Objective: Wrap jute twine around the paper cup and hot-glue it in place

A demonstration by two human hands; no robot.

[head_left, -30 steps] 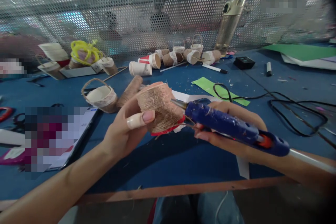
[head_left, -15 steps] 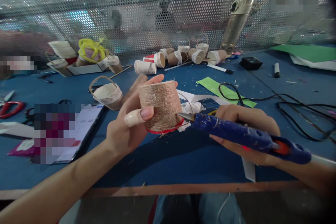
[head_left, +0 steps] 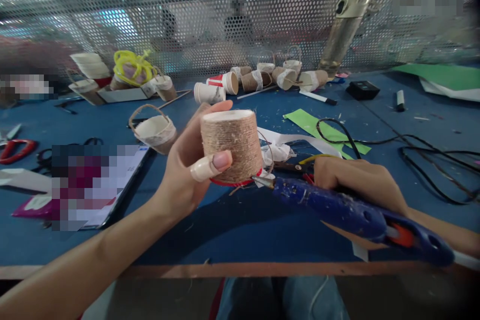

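Note:
My left hand (head_left: 187, 172) is wrapped round a paper cup (head_left: 234, 147) covered in coils of jute twine, with a strip of red showing at its lower edge. The thumb, with a pale covering round it, presses on the twine. My right hand (head_left: 356, 180) grips a blue glue gun (head_left: 330, 207), whose metal nozzle meets the cup's red lower edge at the right. A loose end of twine (head_left: 267, 140) curves off the cup's right side. Behind the nozzle lie scissors (head_left: 288, 166) with dark blades, partly hidden by my right hand.
A small twine-handled basket (head_left: 155, 130) stands behind my left hand. At left are a phone (head_left: 123, 185) and red-handled scissors (head_left: 18, 151). Several wrapped cups (head_left: 255, 81) and a bottle (head_left: 343, 35) line the back. Green paper (head_left: 322, 127) and a black cable (head_left: 416, 147) lie at right.
The glue gun's nozzle has moved down from the twine side to the cup's red edge. The cup has tilted slightly, and the scissors behind now show more.

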